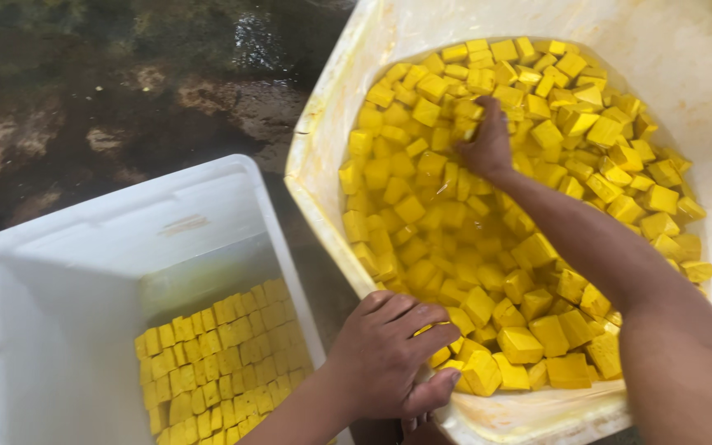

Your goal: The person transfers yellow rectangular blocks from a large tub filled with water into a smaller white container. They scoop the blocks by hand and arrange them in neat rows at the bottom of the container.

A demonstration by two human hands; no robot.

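While the right hand (488, 144) reaches to the far side of the big cream tub (323, 173) and closes its grip on loose yellow cubes (537, 247) floating in liquid there, the left hand (389, 354) rests on the tub's near rim, its fingers curled over cubes at the edge. To the left, a white crate (59, 288) holds packed cubes (224, 354) in neat rows, so the gathering step seems in hand, and carrying a handful across would call for a firm yet gentle hold.

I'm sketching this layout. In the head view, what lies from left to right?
White rectangular plastic bin → neat rows of yellow cubes → left hand → right hand in the yellow-stained tub.
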